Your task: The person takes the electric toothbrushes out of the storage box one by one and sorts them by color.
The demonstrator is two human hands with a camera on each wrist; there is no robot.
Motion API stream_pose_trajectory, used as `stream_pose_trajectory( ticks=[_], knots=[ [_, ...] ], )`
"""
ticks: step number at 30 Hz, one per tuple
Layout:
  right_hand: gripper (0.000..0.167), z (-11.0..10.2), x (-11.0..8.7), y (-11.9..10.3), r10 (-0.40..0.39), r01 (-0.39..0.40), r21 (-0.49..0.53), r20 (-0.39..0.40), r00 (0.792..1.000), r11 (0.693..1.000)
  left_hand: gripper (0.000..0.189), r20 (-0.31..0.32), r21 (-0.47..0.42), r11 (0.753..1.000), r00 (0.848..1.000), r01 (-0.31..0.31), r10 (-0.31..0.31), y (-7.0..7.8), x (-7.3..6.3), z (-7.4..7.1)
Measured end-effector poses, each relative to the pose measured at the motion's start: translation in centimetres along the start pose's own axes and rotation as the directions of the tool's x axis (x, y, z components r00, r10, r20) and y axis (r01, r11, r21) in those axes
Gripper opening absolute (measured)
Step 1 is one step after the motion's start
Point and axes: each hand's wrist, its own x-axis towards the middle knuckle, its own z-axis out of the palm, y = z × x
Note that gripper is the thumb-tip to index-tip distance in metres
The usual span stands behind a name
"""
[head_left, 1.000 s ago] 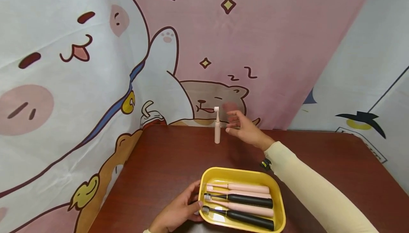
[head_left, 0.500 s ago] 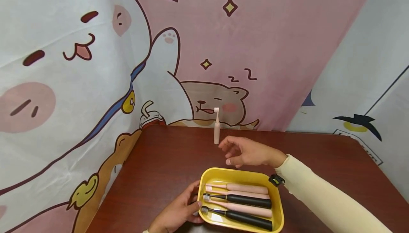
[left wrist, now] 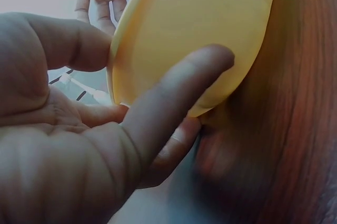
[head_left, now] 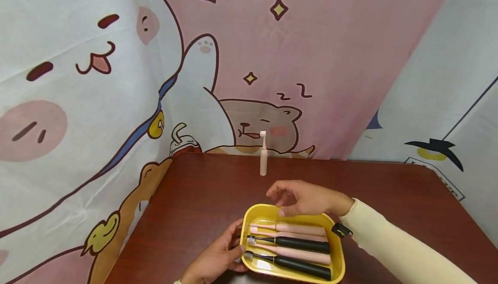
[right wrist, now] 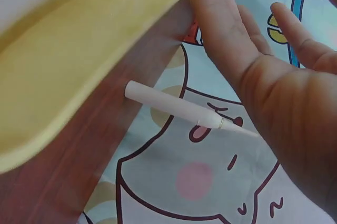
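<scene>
A yellow tray (head_left: 340, 256) holds several electric toothbrushes lying side by side, some pink (head_left: 307, 256) and some black (head_left: 303, 267). My left hand (head_left: 218, 256) grips the tray's left end, thumb at the rim and the other fingers against the outer wall (left wrist: 195, 19). Over the tray's far rim hovers my right hand (head_left: 305, 197), its fingers loosely bent and holding nothing. Farther back, a pink electric toothbrush (head_left: 263, 163) stands upright on the table, head up. The right wrist view shows that toothbrush (right wrist: 166, 104) beyond the tray, partly overlapped by the right hand.
The dark red wooden table (head_left: 210, 189) ends at the back against a cartoon-printed cloth (head_left: 330, 59). More of this cloth hangs along the left and right sides. A black band (head_left: 342, 230) sits at the right wrist.
My right hand has drawn back from beside the standing toothbrush toward me, to over the tray's far rim. The left hand, tray and toothbrushes stay in place.
</scene>
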Motion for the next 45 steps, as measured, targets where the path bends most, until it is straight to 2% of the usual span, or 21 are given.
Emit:
stream_pose_trajectory(
  ticks=[13,23,32,38,45],
  knots=[
    [0.046,3.6,-1.6,-0.2,-0.068,0.074,-0.08,0.076,0.995,0.994,0.07,-0.005,-0.004,1.0,1.0,0.0,0.0,0.0,-0.1,0.0],
    [0.049,5.8,-1.9,-0.7,-0.038,0.063,-0.164,0.154,0.987,0.984,0.069,-0.005,-0.028,1.0,1.0,0.012,-0.012,-0.3,0.1,-0.2],
    [0.059,6.9,-2.2,0.2,-0.053,0.108,-0.304,0.184,0.982,0.946,0.067,-0.003,-0.027,1.0,1.0,0.004,-0.005,-0.3,0.0,-0.2],
    [0.057,7.2,-2.2,0.2,-0.074,0.158,-0.383,0.225,0.972,0.91,0.067,-0.003,-0.017,1.0,1.0,0.002,-0.002,-0.3,0.0,-0.2],
    [0.056,7.6,-2.3,0.1,-0.06,0.164,-0.454,0.235,0.97,0.876,0.067,0.003,-0.012,1.0,1.0,-0.002,0.002,-0.3,0.1,-0.2]
  ],
)
